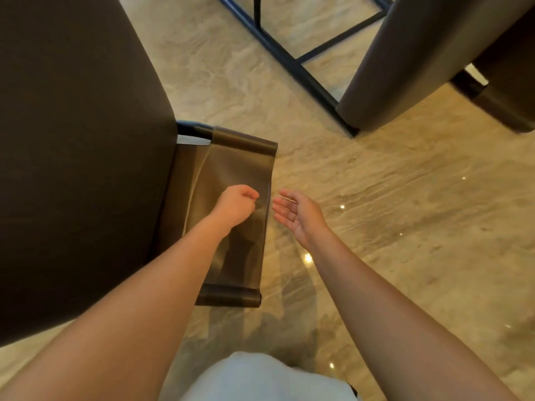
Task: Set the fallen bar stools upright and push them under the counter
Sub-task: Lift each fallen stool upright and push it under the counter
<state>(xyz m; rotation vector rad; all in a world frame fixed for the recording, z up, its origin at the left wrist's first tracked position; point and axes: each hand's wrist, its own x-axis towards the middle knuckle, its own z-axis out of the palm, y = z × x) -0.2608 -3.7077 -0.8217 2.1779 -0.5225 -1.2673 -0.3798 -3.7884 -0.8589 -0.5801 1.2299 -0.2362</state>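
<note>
A bar stool fills the left side, with its dark brown seat (72, 169) and its brown leather backrest strap (231, 256) stretched between two rolled ends. My left hand (236, 205) is over the backrest near its right edge, fingers curled in; I cannot tell if it touches the leather. My right hand (295, 215) is just right of that edge, palm turned left, fingers apart and holding nothing. A second stool (419, 59) lies at the top right, its grey-brown upholstered shell by a black metal frame (292, 62) that runs along the floor.
The floor (405, 212) is glossy beige marble with light reflections, open to the right of the near stool. My white clothing (260, 377) shows at the bottom edge.
</note>
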